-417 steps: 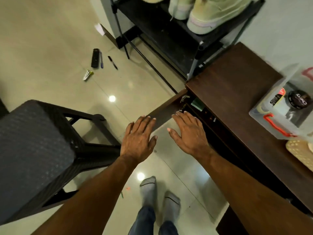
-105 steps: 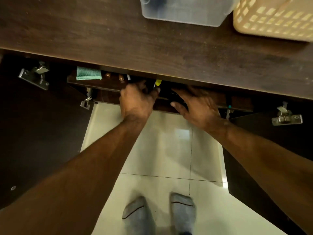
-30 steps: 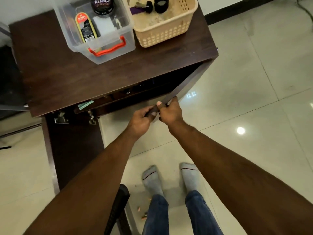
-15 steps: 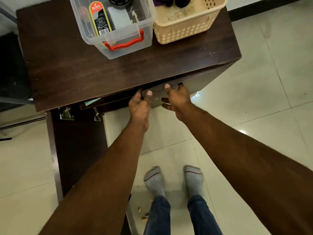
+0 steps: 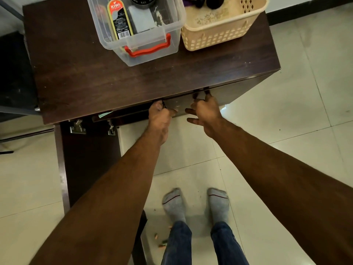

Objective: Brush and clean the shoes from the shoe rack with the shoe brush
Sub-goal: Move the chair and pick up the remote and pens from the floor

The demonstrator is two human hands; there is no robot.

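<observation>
Left hand (image 5: 159, 116) curls round the right cabinet door (image 5: 180, 105) at the cabinet's front edge; right hand (image 5: 205, 111) presses it, fingers spread. No shoe brush is visible; neither hand carries one. The clear box (image 5: 145, 43) sits at the far edge.

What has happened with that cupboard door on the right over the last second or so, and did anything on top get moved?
The right cabinet door has swung from wide open to nearly shut. The left hand and right hand, which pinched its edge a second ago, now push it closed, fingers at its top edge. The left door stays open. The clear box and cream basket have not moved on the cabinet top.
</observation>
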